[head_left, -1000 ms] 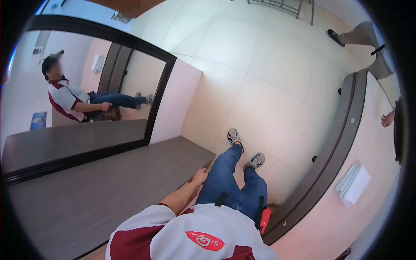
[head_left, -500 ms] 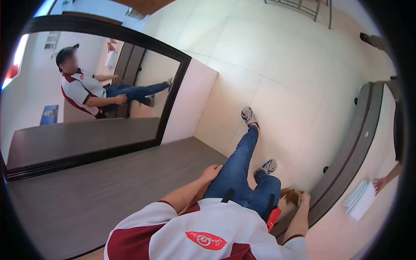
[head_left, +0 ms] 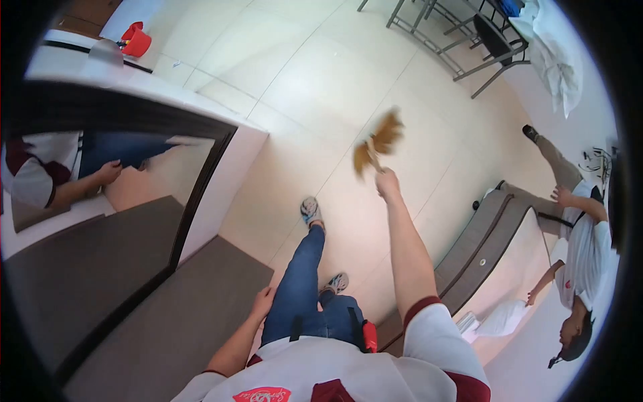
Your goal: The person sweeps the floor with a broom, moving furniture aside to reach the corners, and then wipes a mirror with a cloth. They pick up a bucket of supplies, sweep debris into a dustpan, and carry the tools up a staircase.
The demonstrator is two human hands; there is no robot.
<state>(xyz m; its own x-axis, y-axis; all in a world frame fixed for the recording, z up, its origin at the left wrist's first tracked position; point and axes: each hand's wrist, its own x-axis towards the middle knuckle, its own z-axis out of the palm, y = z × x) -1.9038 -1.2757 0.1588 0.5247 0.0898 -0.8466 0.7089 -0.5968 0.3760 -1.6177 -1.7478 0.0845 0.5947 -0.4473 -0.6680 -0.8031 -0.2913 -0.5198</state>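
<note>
My right hand point(head_left: 386, 184) is stretched out over the floor, its fingers closed round the handle of a brown feather duster point(head_left: 383, 139). The duster's head is blurred and points away from me. Beside my thigh, my left hand point(head_left: 264, 301) rests against the blue jeans point(head_left: 295, 275), next to the grey-brown surface. Whether it holds anything is hidden. A red item point(head_left: 370, 336) hangs at my waist.
A dark-framed mirror point(head_left: 204, 194) stands at the left. Metal-framed chairs point(head_left: 462, 70) are at the top right. At the right, a co-worker point(head_left: 577, 241) reaches toward white cloth point(head_left: 504, 317) on a cabinet point(head_left: 479, 254). A red bucket point(head_left: 136, 41) sits at the top left.
My right hand has swung forward and up from my side with the duster. The view has turned, bringing the co-worker's body, more chairs and the red bucket into sight. My left hand stays by my thigh.
</note>
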